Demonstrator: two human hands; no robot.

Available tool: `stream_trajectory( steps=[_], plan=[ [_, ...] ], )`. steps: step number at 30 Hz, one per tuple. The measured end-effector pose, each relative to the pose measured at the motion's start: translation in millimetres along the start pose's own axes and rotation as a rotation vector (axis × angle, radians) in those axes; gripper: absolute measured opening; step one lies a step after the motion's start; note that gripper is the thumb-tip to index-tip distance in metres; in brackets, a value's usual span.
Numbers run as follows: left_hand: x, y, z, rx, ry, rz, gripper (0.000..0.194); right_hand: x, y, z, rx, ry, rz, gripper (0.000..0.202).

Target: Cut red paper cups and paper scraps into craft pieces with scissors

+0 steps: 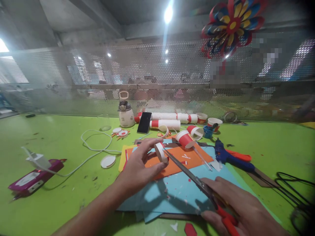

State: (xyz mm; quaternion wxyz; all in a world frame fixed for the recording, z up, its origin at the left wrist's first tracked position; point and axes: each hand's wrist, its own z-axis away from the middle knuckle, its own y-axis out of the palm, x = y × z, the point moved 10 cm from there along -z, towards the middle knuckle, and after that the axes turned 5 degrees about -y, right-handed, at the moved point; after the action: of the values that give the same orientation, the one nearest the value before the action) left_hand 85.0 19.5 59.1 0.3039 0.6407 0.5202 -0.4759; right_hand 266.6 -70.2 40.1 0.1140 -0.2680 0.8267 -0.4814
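Cup piece (160, 152) | pinched in left hand (138, 164) | scissors (187, 171) gripped in right hand (233, 198) | best: small snips, slow turning, thumb (157, 168) kept clear

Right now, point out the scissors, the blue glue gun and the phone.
Scissors (200, 184): head view, on the blades near the pivot.
Blue glue gun (222, 155): head view, on the body.
Phone (144, 122): head view, middle of the dark screen.

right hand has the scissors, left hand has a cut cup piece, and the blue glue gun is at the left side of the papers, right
Not quite: the blue glue gun is at the right side of the papers, as the head view shows. The rest is right.
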Motion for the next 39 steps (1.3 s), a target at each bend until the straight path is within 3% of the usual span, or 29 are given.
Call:
stream_trajectory(
  steps=[4, 8, 14, 39],
  plan=[
    [4.5, -5.5, 0.6, -0.102, 0.036, -0.118, 0.041, 5.0, -0.6, -1.1, -0.042, -0.087, 0.037, 0.035],
    [9.0, -5.2, 2.7, -0.144, 0.048, -0.195, 0.055, 6.0, 11.4, 0.0, 0.009, -0.124, 0.017, 0.040],
    [7.1, -0.3, 5.0, -0.125, 0.059, -0.315, 0.055, 6.8, 11.8, 0.6, 0.009, -0.098, 0.024, 0.038],
    [0.4, 5.0, 9.8, -0.079, 0.092, -0.323, 0.051, -2.7, 21.4, 17.1, 0.136, -0.125, 0.022, 0.051]
  ],
)
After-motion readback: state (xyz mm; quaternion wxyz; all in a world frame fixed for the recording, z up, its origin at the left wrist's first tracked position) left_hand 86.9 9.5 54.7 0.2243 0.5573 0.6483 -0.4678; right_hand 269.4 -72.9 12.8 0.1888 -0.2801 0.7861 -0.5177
